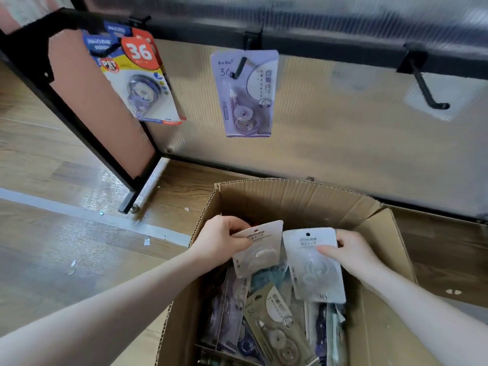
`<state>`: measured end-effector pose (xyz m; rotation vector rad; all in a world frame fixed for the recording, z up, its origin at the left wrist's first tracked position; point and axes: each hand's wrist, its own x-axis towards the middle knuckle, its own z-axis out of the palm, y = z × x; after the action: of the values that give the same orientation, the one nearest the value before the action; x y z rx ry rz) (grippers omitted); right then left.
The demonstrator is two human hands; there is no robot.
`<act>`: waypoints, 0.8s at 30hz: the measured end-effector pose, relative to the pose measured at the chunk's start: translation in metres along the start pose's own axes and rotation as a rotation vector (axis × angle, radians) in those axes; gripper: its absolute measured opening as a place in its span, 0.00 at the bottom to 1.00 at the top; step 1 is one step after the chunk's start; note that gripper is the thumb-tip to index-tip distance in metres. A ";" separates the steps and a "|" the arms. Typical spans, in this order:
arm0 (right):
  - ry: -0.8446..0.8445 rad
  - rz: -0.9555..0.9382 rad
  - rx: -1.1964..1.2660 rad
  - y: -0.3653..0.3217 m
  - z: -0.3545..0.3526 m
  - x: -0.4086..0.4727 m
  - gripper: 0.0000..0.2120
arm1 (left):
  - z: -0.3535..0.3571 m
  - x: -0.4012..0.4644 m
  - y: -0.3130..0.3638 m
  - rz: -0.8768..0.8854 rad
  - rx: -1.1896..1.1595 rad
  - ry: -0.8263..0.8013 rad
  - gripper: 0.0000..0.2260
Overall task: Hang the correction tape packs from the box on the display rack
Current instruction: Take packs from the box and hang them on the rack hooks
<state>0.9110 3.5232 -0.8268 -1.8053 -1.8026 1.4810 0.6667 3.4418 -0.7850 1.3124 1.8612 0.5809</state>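
From the head camera, the cardboard box (298,204) sits open on the wood floor, its near end cut off by the bottom of the view. Over the box's far half, the left hand (221,240) pinches the top corner of a white pack (260,249) between thumb and curled fingers, and the right hand (352,250) grips the right edge of a second white pack (315,265), thumb across its front; its fingers are hidden behind the card. Below them, inside the box, lies a heap of packs (274,320), overlapping so much that I cannot count them. Beyond the box stands the display rack (317,43), its top out of view. A blue and red pack (137,77) hangs up-left of the box with others tucked behind it, a lavender pack (247,93) hangs straight beyond, and a bare hook (429,92) juts out up-right.
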 end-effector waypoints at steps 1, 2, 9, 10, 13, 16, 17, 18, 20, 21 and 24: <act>0.041 -0.036 0.004 -0.001 -0.007 -0.007 0.06 | -0.004 -0.004 0.006 -0.003 -0.020 0.031 0.06; 0.086 -0.030 0.004 -0.019 -0.013 -0.013 0.06 | -0.009 -0.007 0.013 -0.010 -0.044 0.051 0.06; 0.227 -0.136 0.049 -0.116 -0.064 -0.071 0.05 | -0.080 -0.037 0.098 -0.010 -0.121 0.127 0.03; 0.227 -0.115 0.074 -0.137 -0.072 -0.084 0.05 | -0.094 -0.043 0.112 -0.015 -0.140 0.137 0.04; 0.247 -0.120 0.134 -0.193 -0.100 -0.115 0.04 | -0.140 -0.069 0.157 -0.003 -0.174 0.137 0.07; 0.238 -0.142 0.158 -0.256 -0.129 -0.155 0.04 | -0.191 -0.100 0.203 0.015 -0.181 0.136 0.05; 0.241 -0.167 0.163 -0.276 -0.139 -0.168 0.04 | -0.210 -0.111 0.218 0.020 -0.187 0.142 0.05; 0.238 -0.187 0.160 -0.298 -0.149 -0.182 0.04 | -0.228 -0.122 0.233 0.029 -0.187 0.152 0.06; 0.241 -0.233 0.165 -0.339 -0.167 -0.209 0.04 | -0.265 -0.144 0.261 0.053 -0.178 0.176 0.07; 0.245 -0.264 0.179 -0.362 -0.177 -0.223 0.04 | -0.288 -0.156 0.279 0.068 -0.167 0.196 0.09; 0.230 -0.313 0.204 -0.413 -0.196 -0.251 0.04 | -0.334 -0.181 0.314 0.113 -0.122 0.257 0.10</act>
<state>0.8468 3.5098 -0.3092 -1.4518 -1.6628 1.2333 0.6126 3.4097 -0.2959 1.3177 1.9291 0.9459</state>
